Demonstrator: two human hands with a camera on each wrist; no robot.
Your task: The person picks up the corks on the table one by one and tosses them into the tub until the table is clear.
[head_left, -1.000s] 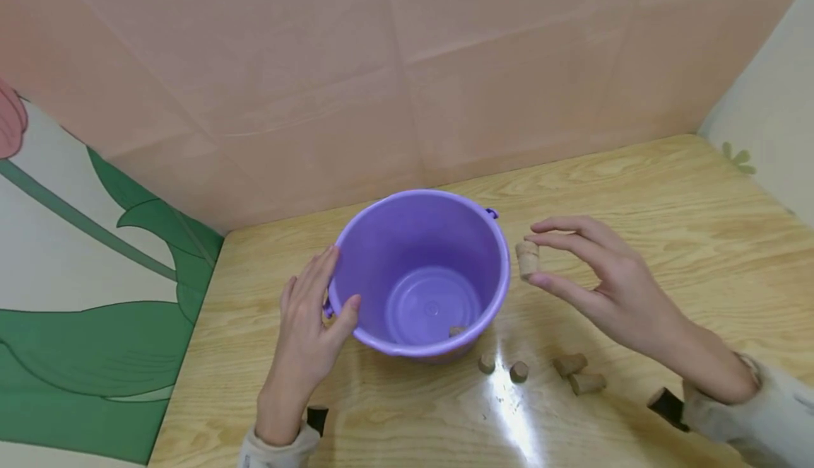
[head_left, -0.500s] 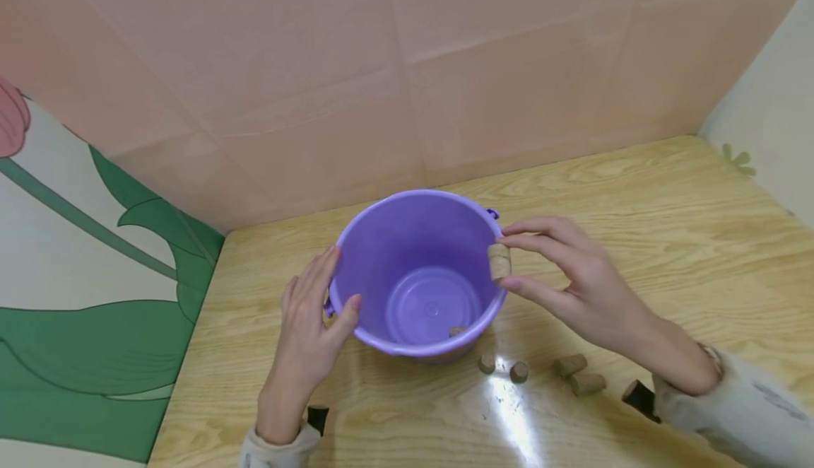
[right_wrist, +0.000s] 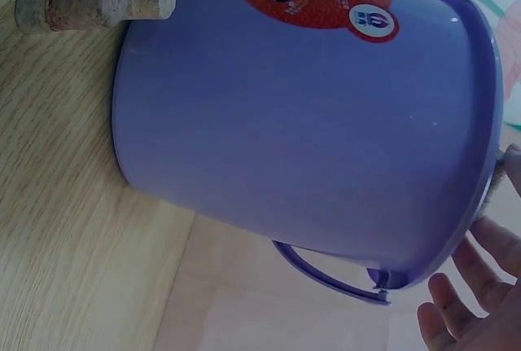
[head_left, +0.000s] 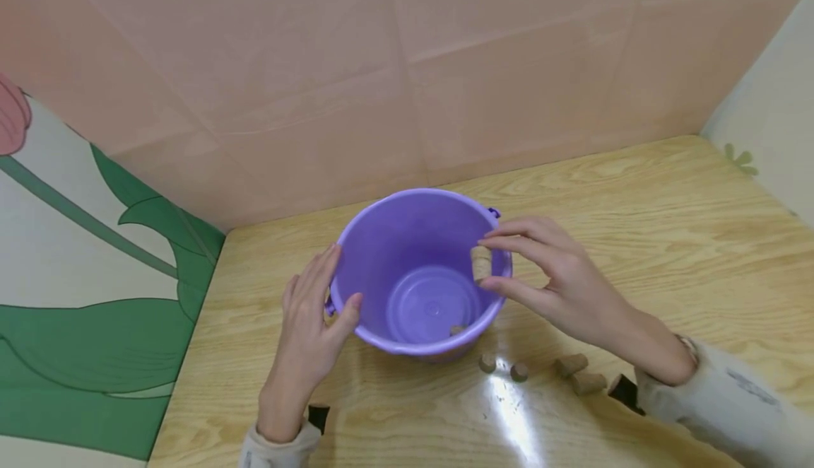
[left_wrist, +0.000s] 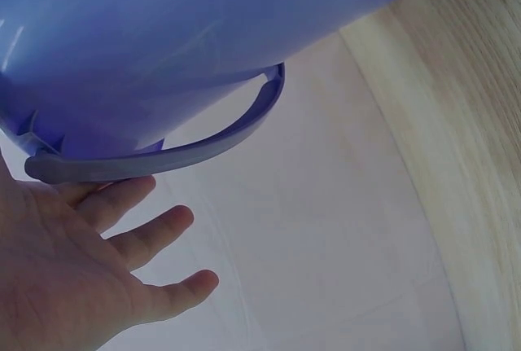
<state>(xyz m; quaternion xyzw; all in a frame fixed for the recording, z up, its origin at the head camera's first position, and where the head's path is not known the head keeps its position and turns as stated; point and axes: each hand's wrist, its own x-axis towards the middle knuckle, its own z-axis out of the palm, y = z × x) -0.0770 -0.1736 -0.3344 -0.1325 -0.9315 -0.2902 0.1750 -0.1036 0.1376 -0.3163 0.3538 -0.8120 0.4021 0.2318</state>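
Observation:
A purple plastic bucket stands upright on the wooden table. My left hand rests at its left rim, thumb over the front edge. In the left wrist view its fingers are spread and straight beside the bucket's handle. Between thumb and fingertips my right hand pinches a cork, held upright just inside the right rim, over the bucket's opening. Another cork lies on the bucket floor, partly covered by the front rim.
Several corks lie on the table: one cork and a second cork before the bucket, with a pair of corks farther right. A pinkish covering rises behind the table. Painted panels flank it left and right.
My right hand has moved left with the pinched cork, from beside the bucket to over its opening. The left hand and bucket have stayed in place.

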